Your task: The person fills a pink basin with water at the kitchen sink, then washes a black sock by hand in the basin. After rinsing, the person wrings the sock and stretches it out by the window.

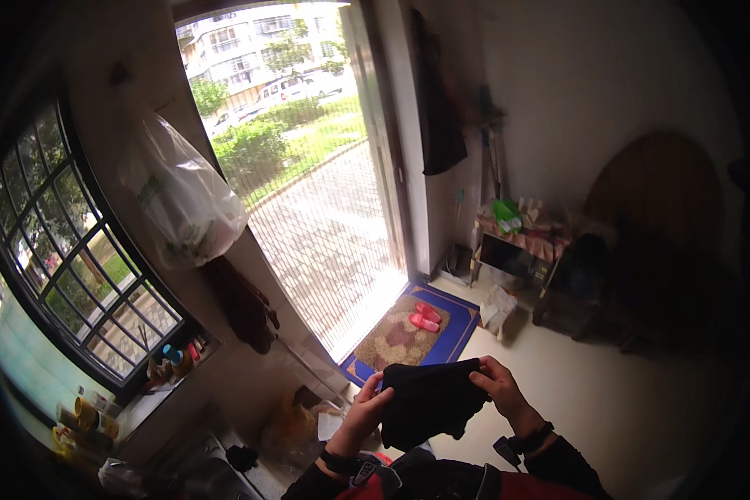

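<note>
A black cloth item (434,400), perhaps a small garment, is stretched between my two hands in front of my body. My left hand (365,409) pinches its upper left corner between thumb and fingers. The upper right corner is gripped by my right hand (500,387). The cloth's lower edge hangs loose and uneven. Both wrists wear dark straps. Beyond the cloth, a blue-bordered doormat (462,315) lies on the floor with a pair of red slippers (426,317) on it.
A screened doorway (319,219) stands ahead. At left, a plastic bag (194,200) hangs beside a barred window (81,250), above a sill (156,400) with bottles. A sink (215,469) is at lower left. A cloth-covered stand (525,234) stands right of the door.
</note>
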`<state>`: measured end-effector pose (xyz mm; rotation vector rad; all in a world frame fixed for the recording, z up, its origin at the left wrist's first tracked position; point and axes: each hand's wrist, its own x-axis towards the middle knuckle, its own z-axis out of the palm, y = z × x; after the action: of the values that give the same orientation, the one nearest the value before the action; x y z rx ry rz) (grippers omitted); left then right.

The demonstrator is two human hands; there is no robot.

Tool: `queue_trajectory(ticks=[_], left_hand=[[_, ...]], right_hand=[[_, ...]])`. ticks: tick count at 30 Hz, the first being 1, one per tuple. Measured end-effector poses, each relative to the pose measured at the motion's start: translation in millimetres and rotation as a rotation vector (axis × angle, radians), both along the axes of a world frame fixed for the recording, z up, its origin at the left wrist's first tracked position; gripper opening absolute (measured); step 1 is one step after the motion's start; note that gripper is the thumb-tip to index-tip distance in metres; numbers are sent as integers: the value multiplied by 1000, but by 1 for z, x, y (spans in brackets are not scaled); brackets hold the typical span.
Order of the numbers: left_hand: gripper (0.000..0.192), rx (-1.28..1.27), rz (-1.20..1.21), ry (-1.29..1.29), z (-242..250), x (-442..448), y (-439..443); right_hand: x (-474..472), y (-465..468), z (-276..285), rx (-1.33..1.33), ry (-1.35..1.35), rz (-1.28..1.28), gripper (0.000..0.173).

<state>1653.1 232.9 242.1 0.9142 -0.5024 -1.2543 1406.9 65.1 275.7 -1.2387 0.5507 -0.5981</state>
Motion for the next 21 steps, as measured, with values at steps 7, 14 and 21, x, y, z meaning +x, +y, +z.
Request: queue_trajectory(ticks=[7, 14, 21], left_hand=[[68, -450, -179, 51, 80, 88, -99], [61, -463, -363, -131, 27, 84, -205], [21, -123, 339, -1438, 13, 164, -342]], right_hand=[[85, -114, 48, -301, -122, -211, 21], [197, -159, 43, 70, -293, 86, 44], [288, -259, 12, -782, -303, 333, 48]])
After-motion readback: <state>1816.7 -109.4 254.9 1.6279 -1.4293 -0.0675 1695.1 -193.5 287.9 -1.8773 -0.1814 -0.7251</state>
